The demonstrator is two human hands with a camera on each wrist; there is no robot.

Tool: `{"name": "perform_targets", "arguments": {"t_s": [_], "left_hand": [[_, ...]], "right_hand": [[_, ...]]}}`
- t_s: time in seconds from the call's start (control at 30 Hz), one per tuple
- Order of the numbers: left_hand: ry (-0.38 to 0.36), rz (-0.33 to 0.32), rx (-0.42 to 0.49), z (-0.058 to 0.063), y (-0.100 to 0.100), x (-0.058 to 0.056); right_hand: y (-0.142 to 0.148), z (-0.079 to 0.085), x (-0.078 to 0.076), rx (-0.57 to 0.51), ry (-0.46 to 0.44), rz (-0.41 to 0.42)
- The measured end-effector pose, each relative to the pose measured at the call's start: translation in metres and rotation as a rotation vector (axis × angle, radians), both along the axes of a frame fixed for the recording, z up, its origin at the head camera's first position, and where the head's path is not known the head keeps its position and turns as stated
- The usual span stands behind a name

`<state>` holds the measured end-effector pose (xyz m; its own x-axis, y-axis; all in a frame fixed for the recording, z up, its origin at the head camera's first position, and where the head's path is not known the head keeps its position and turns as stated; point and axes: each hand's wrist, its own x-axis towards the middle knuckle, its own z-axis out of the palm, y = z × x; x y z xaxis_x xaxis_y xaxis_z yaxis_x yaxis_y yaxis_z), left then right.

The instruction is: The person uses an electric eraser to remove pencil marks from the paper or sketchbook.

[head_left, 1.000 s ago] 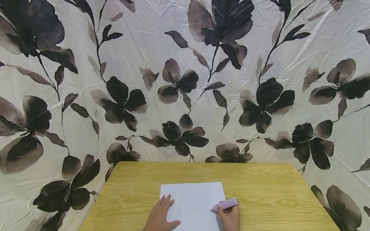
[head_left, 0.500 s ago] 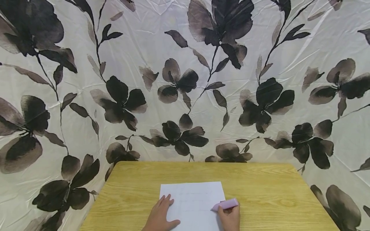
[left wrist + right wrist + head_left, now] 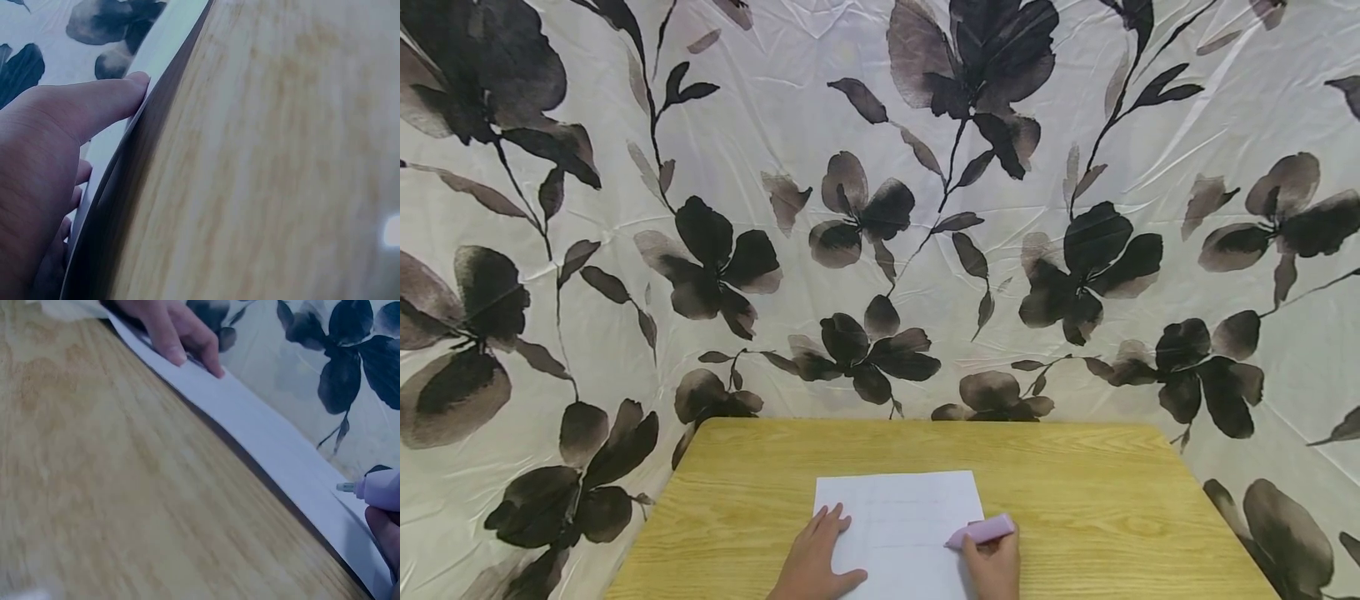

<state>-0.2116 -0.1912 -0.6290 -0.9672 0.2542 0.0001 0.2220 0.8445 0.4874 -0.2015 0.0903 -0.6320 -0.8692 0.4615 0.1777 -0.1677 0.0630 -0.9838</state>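
A white sheet of paper (image 3: 910, 575) lies on the table, with several faint horizontal lines across it. My left hand (image 3: 822, 557) rests flat on its left part, thumb and fingers spread. In the left wrist view the thumb (image 3: 106, 103) presses near the sheet's edge, which lifts a little off the wood. A thick lilac highlighter (image 3: 983, 531) is gripped in my right hand (image 3: 996, 568) at the sheet's right side. Its tip points left, at the right end of the lowest line. The right wrist view shows the highlighter's pale tip (image 3: 347, 487) close to the paper; contact cannot be made out.
The yellow wood-grain table (image 3: 1097, 500) extends to both sides of the sheet and behind it. Beyond its far edge hangs a creased white cloth (image 3: 985, 275) with dark floral print.
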Motion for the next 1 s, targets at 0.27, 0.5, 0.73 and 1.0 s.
{"name": "perform_targets", "arguments": {"t_s": [0.27,0.5,0.73,1.0], "left_hand": [[-0.022,0.018,0.003,0.003,-0.001,-0.001],[-0.025,0.005,0.004,0.002,0.000,-0.001],[-0.005,0.015,0.004,0.000,0.000,-0.002],[-0.011,-0.009,-0.018,0.000,-0.001,-0.002]], "right_hand": [[-0.002,0.013,0.003,0.017,0.025,-0.007],[-0.003,-0.003,-0.003,-0.067,-0.017,-0.058],[-0.003,-0.012,-0.004,-0.012,0.034,-0.030],[-0.003,-0.015,-0.004,0.001,0.034,-0.027]]}}
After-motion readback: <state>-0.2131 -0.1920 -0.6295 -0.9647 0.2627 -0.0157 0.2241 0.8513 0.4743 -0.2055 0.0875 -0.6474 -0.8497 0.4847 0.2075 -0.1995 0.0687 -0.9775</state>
